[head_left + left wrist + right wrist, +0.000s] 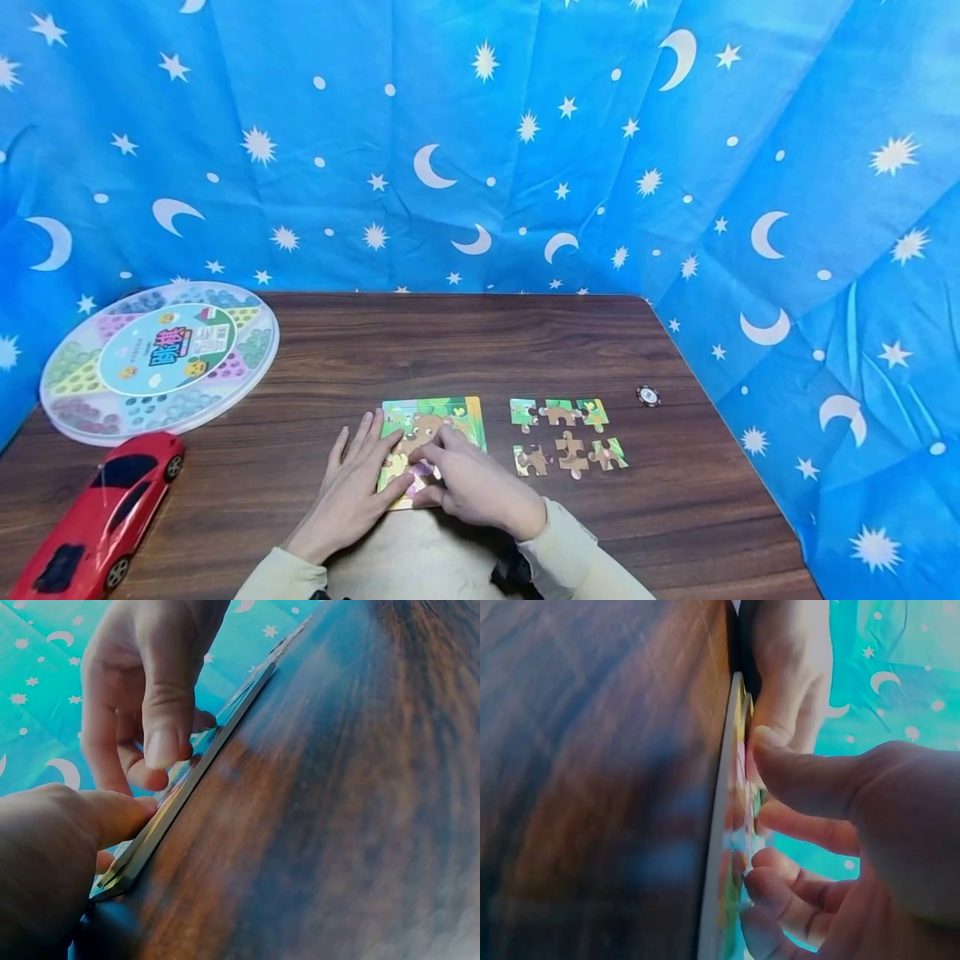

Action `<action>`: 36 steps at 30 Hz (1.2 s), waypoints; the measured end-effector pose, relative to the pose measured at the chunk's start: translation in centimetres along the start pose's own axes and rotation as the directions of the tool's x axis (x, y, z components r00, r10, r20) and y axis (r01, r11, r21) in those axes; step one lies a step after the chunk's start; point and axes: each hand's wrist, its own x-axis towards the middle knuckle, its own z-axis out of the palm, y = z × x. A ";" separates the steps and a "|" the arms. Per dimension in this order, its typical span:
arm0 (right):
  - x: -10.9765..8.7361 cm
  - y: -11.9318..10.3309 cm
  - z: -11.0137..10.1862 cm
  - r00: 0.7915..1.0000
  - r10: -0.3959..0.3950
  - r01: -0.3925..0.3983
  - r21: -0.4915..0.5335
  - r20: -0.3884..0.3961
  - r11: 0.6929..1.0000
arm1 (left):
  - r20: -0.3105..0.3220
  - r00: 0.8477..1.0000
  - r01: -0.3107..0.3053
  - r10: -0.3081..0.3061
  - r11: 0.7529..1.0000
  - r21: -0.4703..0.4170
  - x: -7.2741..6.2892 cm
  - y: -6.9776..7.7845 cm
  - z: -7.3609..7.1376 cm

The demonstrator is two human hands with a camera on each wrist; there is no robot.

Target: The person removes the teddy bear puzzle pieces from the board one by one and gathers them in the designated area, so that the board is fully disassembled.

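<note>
A picture puzzle board (411, 417) with a brown bear on it lies on the table, partly hidden under both hands. My left hand (358, 482) rests along its left side, fingers extended and thumb on the lower part of the picture. Over the board's right half is my right hand (480, 483), its fingers bent and fingertips at the picture. In the right wrist view, a gap shows between the right thumb (810, 776) and forefinger, with no piece visible there. Beside the board on the right lie several loose puzzle pieces (572, 452) in two rows.
A round Chinese checkers set (63, 367) lies at the far left, with a red toy car (93, 525) in front of it. Near the right edge of the wooden table (697, 500) is a small black-and-white chip (648, 396). Blue star-patterned cloth (345, 125) hangs behind and beside the table.
</note>
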 end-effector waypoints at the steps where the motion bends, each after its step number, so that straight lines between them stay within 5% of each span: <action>1: 0.1 -0.1 0.1 1.000 -0.012 0.012 0.011 0.001 1.000 | 0.002 1.000 -0.002 0.002 1.000 -0.004 0.0 0.0 0.0; 20: 1.5 -1.0 0.7 0.994 0.097 -0.096 -0.023 0.058 0.995 | 0.010 1.000 -0.001 0.001 1.000 -0.008 0.0 0.0 -0.2; 36: 1.7 -1.4 1.1 0.989 0.143 -0.143 0.003 0.025 0.990 | 0.010 1.000 0.018 -0.018 1.000 -0.010 0.0 -0.1 -0.1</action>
